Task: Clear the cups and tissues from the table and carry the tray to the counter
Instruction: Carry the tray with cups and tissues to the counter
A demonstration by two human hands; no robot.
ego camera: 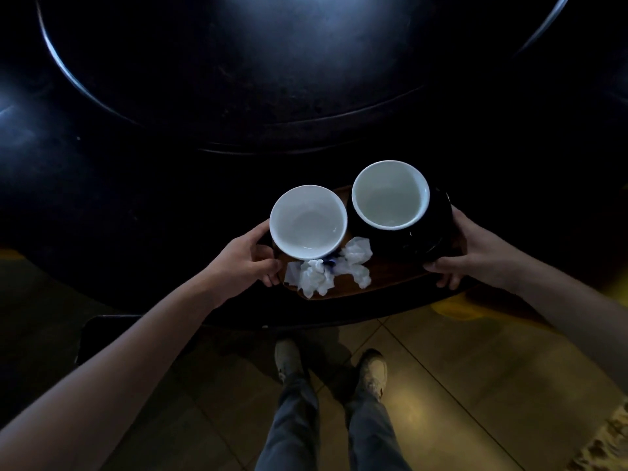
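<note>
**Bare forearms, grey trousers, pale worn shoes**

Both forearms are bare up to the frame's lower left and right edges; no sleeve, watch or bracelet shows. The left hand (249,260) and right hand (475,248) wear no rings or gloves as far as the dim light lets one tell. At bottom centre, two legs wear grey-blue trousers (343,433) with lengthwise folds. Below the hems sit light, off-white lace-up shoes (373,372), scuffed and dull, with rounded toes.

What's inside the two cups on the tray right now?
Left cup and right cup both show bare white interiors, apparently empty. Crumpled tissues lie beside them on the tray, not inside.
</note>
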